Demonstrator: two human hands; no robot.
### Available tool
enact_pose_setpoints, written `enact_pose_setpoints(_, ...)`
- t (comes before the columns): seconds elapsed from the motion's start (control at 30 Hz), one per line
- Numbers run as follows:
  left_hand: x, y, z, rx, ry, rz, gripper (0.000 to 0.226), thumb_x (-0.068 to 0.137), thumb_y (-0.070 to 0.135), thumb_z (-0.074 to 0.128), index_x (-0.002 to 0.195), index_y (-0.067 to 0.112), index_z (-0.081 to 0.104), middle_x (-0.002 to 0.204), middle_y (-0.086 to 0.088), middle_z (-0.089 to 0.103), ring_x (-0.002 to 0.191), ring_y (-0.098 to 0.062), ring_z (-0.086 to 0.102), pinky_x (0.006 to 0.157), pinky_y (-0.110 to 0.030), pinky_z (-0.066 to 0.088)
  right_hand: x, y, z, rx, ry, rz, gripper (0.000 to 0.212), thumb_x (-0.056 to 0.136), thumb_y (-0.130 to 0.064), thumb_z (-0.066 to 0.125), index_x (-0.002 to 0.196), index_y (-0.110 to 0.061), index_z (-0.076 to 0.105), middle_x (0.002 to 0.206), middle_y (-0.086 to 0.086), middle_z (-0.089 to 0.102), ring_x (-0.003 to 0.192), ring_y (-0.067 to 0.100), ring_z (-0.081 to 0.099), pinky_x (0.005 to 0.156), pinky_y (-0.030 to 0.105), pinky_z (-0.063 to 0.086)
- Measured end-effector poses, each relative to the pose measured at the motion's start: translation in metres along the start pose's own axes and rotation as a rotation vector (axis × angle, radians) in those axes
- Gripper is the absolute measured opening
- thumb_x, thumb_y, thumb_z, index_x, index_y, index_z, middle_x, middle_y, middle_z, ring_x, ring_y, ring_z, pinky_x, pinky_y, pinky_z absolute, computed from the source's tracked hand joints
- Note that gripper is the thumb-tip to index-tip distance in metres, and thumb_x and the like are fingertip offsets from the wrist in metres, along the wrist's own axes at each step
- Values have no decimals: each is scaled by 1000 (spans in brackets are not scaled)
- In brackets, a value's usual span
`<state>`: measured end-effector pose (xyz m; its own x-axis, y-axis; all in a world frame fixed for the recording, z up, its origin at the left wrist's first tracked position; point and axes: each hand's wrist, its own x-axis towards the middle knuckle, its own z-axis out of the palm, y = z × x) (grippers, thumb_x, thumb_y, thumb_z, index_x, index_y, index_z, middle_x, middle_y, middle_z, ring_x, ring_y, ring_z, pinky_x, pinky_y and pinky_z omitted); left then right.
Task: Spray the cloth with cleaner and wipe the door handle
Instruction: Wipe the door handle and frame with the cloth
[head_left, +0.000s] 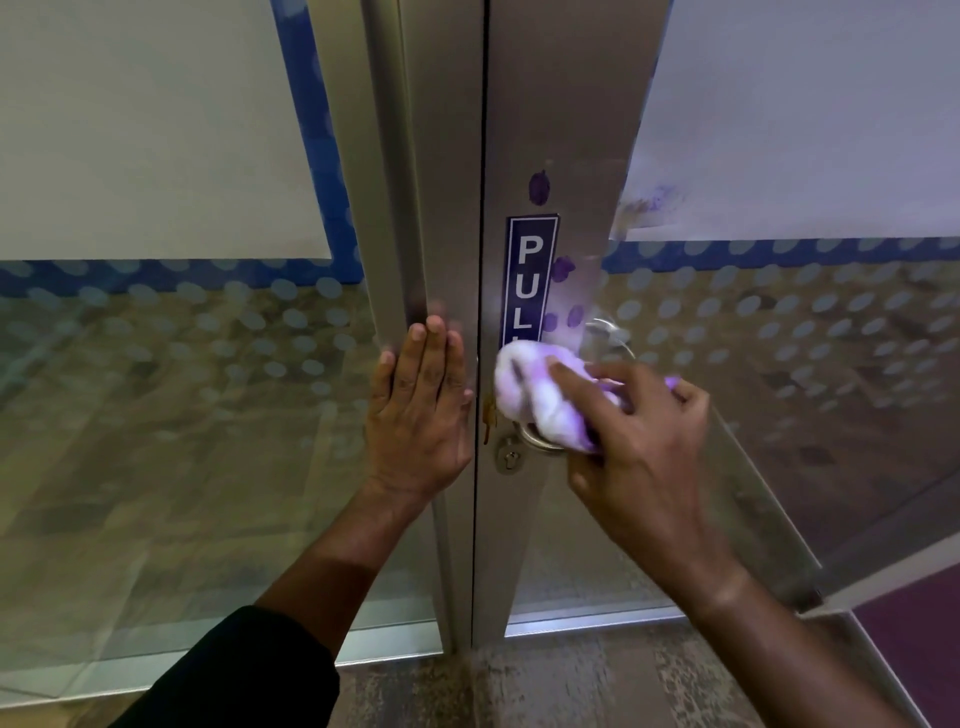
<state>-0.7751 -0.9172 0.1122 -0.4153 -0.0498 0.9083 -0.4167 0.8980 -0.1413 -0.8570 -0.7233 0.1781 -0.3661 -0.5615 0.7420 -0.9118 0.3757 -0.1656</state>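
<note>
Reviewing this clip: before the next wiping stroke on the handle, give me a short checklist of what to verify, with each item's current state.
1. Cloth gripped by the right hand: ok, fingers curl round it.
2. Cloth in contact with the door handle: ok, it is bunched over the handle's base.
3. Door steadied: ok, the left hand lies flat on the left door frame.
4. Cloth damp with cleaner: cannot tell; it shows purple tint only.
5. Purple smudges beside the PULL sign cleared: not ok, several remain.
6. Keyhole wiped: cannot tell.
</note>
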Motion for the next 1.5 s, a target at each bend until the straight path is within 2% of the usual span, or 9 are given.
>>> enact_pose_setpoints(0.33,-1,-1,1,-7,-10,12,65,103,25,25,155,6,-9,164,-8,-21,153,-19,-15,125,-37,-8,20,1,11,-265,-323,-263,52,75,-43,62,124,-28,65,108,4,60,85,30,55,75,41,33)
enact_pose_setpoints(0.67,0,0,1,-12,-10,0,64,105,27,24,155,9,-12,163,-6,-23,152,-18,-16,124,-36,-9,24,7,7,-9,-342,-8,37,67,-18,88,102,-18,77,88,10,68,63,33,65,53,28,42)
enact_pose_setpoints(0.87,0,0,2,-21,-20,-13,62,106,27,20,155,9,-12,163,-6,-23,152,-18,-16,124,-37,-8,32,-1,10,-175,-349,-179,37,69,-21,88,104,-25,78,91,12,68,65,32,63,56,35,48)
enact_pose_setpoints(1.03,0,0,1,-24,-15,-17,62,105,26,22,156,10,-10,164,-5,-22,153,-17,-15,125,-36,-7,34,-9,6,-153,-360,46,4,81,-29,69,81,-33,71,68,-2,62,56,24,58,58,30,33)
enact_pose_setpoints(1.1,1,2,-1,-30,-23,-24,62,105,25,22,156,10,-11,164,-5,-23,152,-17,-15,124,-36,-8,35,-6,5,-134,-350,136,18,82,-26,65,65,-27,59,51,-7,46,51,20,50,66,33,34)
enact_pose_setpoints(1.17,0,2,0,-31,-22,-27,62,105,25,21,155,10,-12,164,-4,-23,152,-17,-15,124,-36,-8,30,5,1,18,-272,176,31,81,-26,69,54,-25,54,46,-8,44,50,17,50,64,33,40)
enact_pose_setpoints(1.3,0,1,1,-34,-26,-32,61,106,26,20,155,10,-12,164,-4,-23,152,-17,-15,124,-36,-9,-5,20,-22,588,241,392,11,81,-32,75,89,-25,72,76,-13,70,69,4,63,63,27,51)
enact_pose_setpoints(1.43,-1,2,3,-29,-6,-26,61,106,25,22,156,10,-10,164,-5,-21,153,-17,-13,125,-37,-7,-64,21,-22,642,601,586,17,84,-29,65,97,-40,61,81,-5,66,74,18,63,67,39,52)
enact_pose_setpoints(1.5,-1,2,4,-20,6,-39,62,105,25,23,156,10,-8,165,-5,-20,153,-18,-12,125,-37,-7,-93,8,-3,655,591,645,21,82,-30,62,98,-43,62,84,-18,65,76,5,61,71,25,50)
